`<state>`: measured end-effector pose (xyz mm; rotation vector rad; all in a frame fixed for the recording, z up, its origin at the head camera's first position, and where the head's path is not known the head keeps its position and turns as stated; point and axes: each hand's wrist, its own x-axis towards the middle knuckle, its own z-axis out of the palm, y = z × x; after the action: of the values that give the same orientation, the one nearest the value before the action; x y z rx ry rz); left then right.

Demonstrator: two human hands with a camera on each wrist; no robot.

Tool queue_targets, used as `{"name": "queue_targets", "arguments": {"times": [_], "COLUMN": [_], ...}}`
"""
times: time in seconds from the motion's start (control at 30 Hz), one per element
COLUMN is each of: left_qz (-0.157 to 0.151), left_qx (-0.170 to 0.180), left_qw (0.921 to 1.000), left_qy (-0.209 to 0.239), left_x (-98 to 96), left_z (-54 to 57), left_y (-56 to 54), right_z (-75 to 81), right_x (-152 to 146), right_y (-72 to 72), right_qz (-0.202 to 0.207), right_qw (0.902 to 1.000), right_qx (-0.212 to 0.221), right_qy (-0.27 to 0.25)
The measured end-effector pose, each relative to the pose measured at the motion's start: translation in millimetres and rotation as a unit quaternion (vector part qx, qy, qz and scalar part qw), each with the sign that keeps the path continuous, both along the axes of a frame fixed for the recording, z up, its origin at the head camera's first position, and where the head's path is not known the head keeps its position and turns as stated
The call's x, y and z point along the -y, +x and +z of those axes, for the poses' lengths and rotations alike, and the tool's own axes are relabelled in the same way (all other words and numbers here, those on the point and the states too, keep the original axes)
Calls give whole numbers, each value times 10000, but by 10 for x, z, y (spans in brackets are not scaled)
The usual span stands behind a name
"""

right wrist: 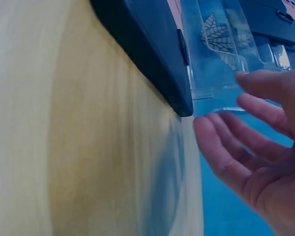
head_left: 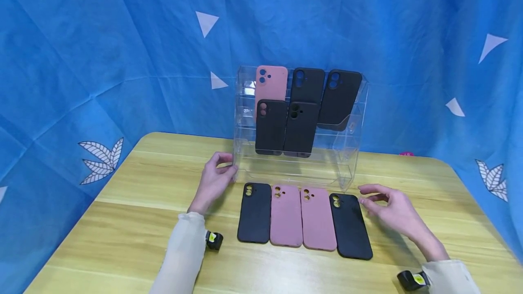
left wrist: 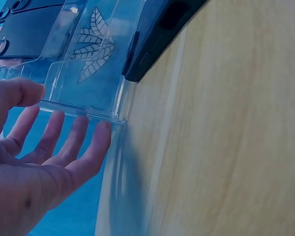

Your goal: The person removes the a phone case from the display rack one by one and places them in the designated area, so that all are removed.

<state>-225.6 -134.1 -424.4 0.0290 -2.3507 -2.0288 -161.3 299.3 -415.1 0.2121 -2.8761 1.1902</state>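
My left hand (head_left: 215,177) is at the lower left corner of a clear acrylic rack (head_left: 261,172), its fingers loosely bent; the fingertips appear to touch or nearly touch the rack's edge in the left wrist view. On the tabletop before the rack lies a row of phone cases: a black case (head_left: 254,214) at left, two pink cases (head_left: 286,221) (head_left: 318,223) in the middle, a black case (head_left: 351,226) at right. My right hand (head_left: 394,210) hovers by that right black case's upper corner, fingers loosely curved and holding nothing.
Inside the rack stand a pink case (head_left: 275,83) and several black cases (head_left: 342,96), two of them on a lower tier. The wooden table (head_left: 135,203) extends to both sides. Behind it hangs a blue patterned curtain (head_left: 163,35).
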Motion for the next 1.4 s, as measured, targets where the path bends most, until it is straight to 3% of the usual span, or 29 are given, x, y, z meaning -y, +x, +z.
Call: {"name": "queue_targets", "arguments": {"times": [0.53,0.77,1.17,1.4], "left_qz": [26,53,57,214], "left_qx": [29,17,82,30], "left_qw": [10000,10000,9999,9997], "left_qy": [28,39,86,74], "left_x": [-15,-2,8,11], "left_z": [18,-13,-26,-41], "left_y": [-4,-21,-8,15], "right_z": [192,270,373,425], "right_x": [170,292,466,580], "right_y": [-109,-179,-309,-410], "right_qz": [-172,-203,-217,-171], "right_qw": [9920,9872,9798,9737], "right_qx": [-1142,-1330,-1737,-1923], "right_qy": [-511,-861,-971,-1206]}}
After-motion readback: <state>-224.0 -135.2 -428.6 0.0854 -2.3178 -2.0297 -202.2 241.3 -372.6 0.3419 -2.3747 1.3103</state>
